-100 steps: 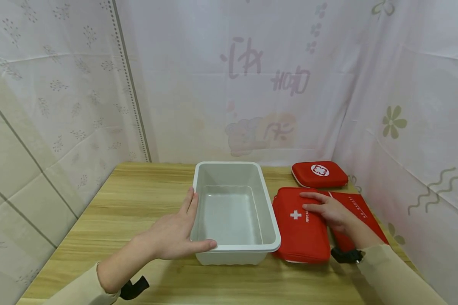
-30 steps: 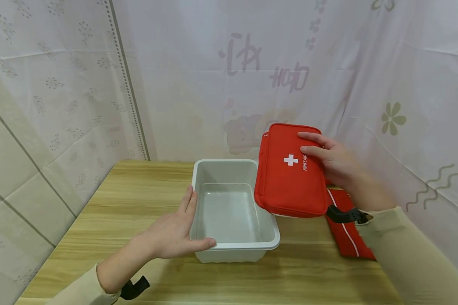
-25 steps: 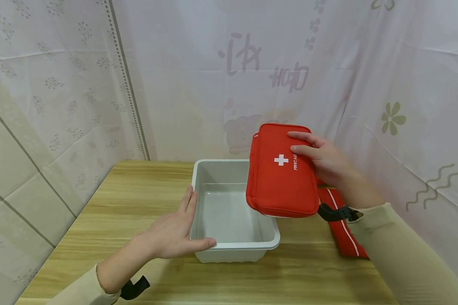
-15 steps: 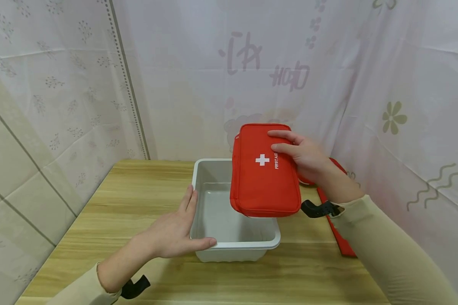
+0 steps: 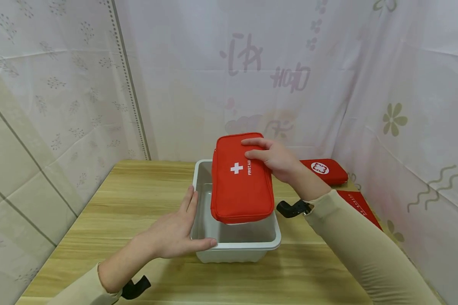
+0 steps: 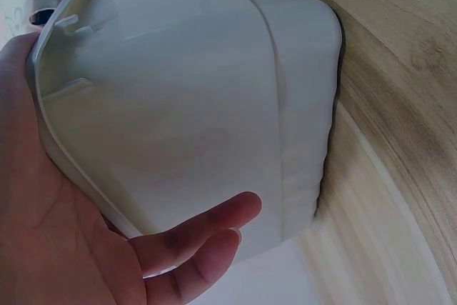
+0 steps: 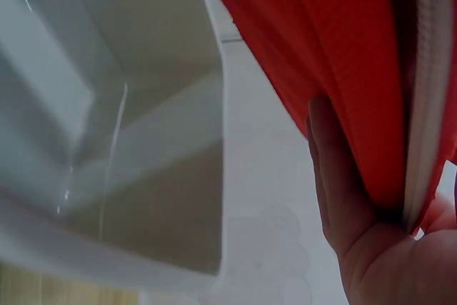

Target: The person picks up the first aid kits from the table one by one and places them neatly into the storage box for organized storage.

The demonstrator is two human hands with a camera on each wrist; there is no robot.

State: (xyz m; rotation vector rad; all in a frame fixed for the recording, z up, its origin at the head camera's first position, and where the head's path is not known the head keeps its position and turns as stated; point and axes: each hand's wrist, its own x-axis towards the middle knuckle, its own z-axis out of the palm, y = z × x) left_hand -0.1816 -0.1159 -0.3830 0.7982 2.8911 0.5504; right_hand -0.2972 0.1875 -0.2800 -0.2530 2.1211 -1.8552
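My right hand point(image 5: 280, 161) grips a red first aid bag point(image 5: 240, 190) by its right edge, thumb and fingers on opposite faces. The bag has a white cross and hangs tilted over the white plastic bin point(image 5: 239, 256). In the right wrist view, the bag's pale zipper point(image 7: 427, 91) runs beside my palm, and the bin's inside point(image 7: 143, 176) shows below the bag. My left hand point(image 5: 171, 231) lies against the bin's near left corner, thumb along the front rim, fingers fairly straight at the left side. The left wrist view shows fingertips point(image 6: 243, 212) by the bin's outer wall point(image 6: 178, 105).
A red case point(image 5: 322, 170) with a round white emblem lies at the table's back right. Nearer, a flat red pouch point(image 5: 360, 205) is partly hidden by my right sleeve. Patterned curtains point(image 5: 198, 84) enclose the wooden table point(image 5: 137, 190) at the back and sides.
My right hand has lifted the first aid bag from the table right of the bin, carried it left over the bin and lowered it slightly. My left hand has stayed at the bin.
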